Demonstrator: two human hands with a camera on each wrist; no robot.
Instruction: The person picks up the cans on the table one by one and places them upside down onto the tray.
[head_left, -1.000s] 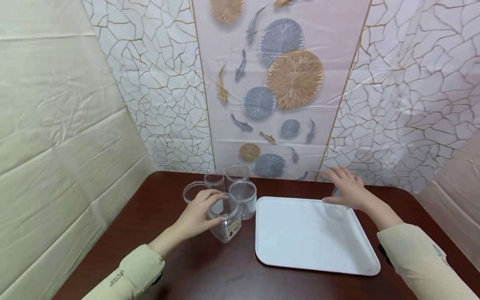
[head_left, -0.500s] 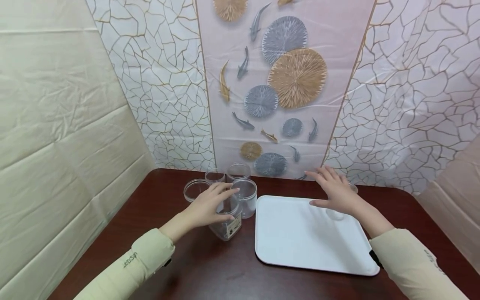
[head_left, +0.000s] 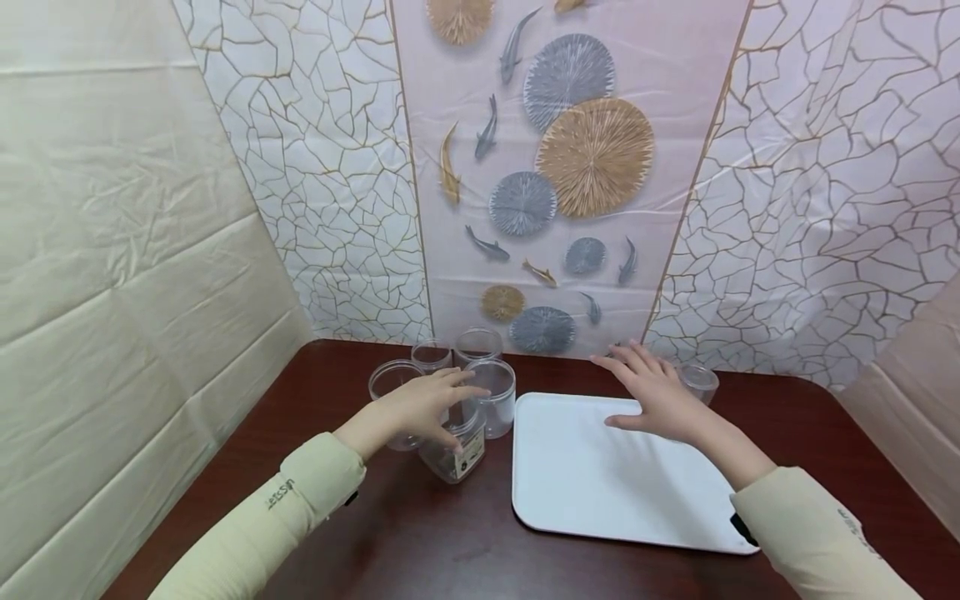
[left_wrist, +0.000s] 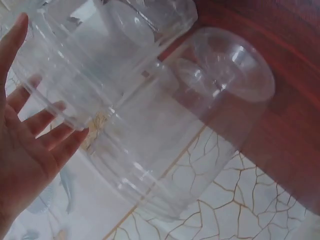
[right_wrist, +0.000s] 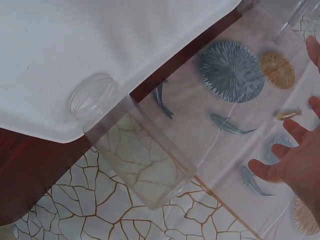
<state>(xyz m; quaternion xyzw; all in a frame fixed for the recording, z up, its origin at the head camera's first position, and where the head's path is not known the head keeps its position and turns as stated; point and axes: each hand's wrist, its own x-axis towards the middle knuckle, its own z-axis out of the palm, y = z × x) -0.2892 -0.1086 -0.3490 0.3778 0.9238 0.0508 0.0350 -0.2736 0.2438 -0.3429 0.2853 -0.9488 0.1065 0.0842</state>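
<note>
My left hand (head_left: 420,407) hovers over a clear jar with a paper label (head_left: 470,454), its fingers spread and holding nothing. In the left wrist view, fingertips (left_wrist: 80,135) overlap the clear plastic rims, and a clear round jar (left_wrist: 200,115) stands beside them. My right hand (head_left: 660,402) is above the white tray (head_left: 585,483), fingers apart and nothing in them. Behind its wrist, a clear jar (head_left: 700,382) stands at the tray's back right corner. The right wrist view shows this jar (right_wrist: 145,155) with its threaded mouth down on the tray, apart from the fingers.
Around my left hand, several clear jars cluster, among them a round one (head_left: 500,412) close to the tray's left edge and another (head_left: 384,379) at the far left. The dark red-brown table (head_left: 420,542) ends at a patterned wall cloth (head_left: 345,208) behind.
My right hand has come away from the clear jar and shifted left over the tray, leaving the jar there. My left hand has moved slightly right and off the labelled jar's rim.
</note>
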